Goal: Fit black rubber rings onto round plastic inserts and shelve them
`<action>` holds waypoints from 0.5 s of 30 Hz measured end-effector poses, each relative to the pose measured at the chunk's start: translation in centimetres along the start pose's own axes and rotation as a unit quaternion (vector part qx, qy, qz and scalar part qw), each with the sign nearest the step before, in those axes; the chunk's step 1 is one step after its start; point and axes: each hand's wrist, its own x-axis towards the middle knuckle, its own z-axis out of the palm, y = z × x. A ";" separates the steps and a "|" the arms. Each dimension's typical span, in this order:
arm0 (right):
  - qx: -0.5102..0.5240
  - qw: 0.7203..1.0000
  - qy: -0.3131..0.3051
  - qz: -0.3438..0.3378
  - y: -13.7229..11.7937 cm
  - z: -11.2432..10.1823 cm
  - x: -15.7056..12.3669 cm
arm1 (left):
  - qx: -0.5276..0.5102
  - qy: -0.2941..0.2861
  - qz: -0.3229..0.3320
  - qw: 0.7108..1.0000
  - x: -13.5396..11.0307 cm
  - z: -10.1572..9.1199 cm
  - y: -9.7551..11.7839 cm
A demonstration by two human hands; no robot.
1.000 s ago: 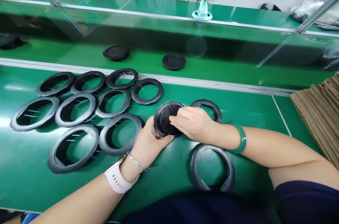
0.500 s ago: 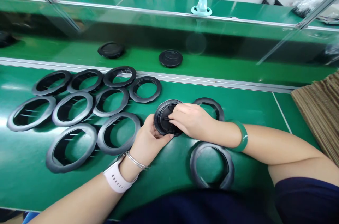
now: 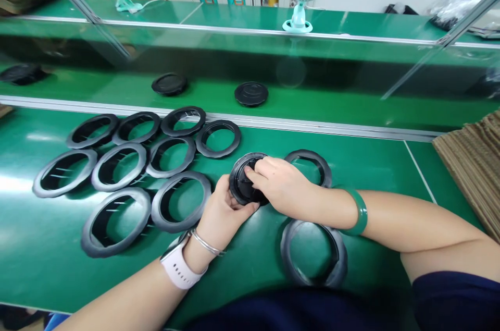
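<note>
The left hand [image 3: 222, 215] holds the black cap [image 3: 242, 189], apparently steadying it for the right hand [image 3: 288, 186], bunched over it, grip unclear.

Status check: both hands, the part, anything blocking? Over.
Left hand holding black round part by its edge. Right hand touching its recessed face, grip unclear. Dark rings close on both sides, none seen between hands and part.

Most rings [image 3: 89, 232] lie left of the disc [image 3: 242, 188], some perhaps touching.
</note>
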 end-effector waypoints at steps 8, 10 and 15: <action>0.273 0.933 0.134 0.194 1.9 -1.0 0.3 | -0.032 0.014 0.035 0.999 -0.6 0.2 0.4; 0.333 0.911 0.094 0.225 1.9 -0.5 0.5 | -0.013 0.006 0.055 0.998 -1.0 0.1 0.2; 0.375 0.887 0.104 0.249 1.4 0.5 0.7 | 0.002 0.009 0.079 0.997 -1.5 -0.1 -0.1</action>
